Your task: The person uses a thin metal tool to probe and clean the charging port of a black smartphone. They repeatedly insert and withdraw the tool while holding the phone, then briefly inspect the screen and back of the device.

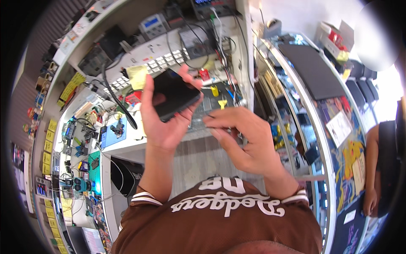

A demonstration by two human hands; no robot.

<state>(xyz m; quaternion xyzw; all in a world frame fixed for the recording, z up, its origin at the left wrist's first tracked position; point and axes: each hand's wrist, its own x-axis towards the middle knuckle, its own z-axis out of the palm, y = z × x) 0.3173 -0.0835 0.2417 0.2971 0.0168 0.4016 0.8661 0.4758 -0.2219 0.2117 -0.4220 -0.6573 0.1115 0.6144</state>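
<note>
A black smartphone [174, 94] lies tilted in my left hand [163, 136], above the front of the workbench. The thumb runs along its left edge, and the other fingers wrap round its right and far edges. Its dark, glossy face reflects light. Just right of the phone and apart from it is my right hand [249, 142], with fingers bent and the thumb close to the fingertips. A small dark sliver shows at those fingertips, too small to name. Under the hands, a dark work mat [207, 108] carries a yellow-handled small tool [222, 103].
A black flexible tube [114, 91] arches over the bench on the left. Bench instruments [154, 25] stand on the shelf beyond. A blue mat [114, 133] with small parts lies left. Along the right runs a glass display counter [292, 114]; another person's arm [372, 169] hangs beside it.
</note>
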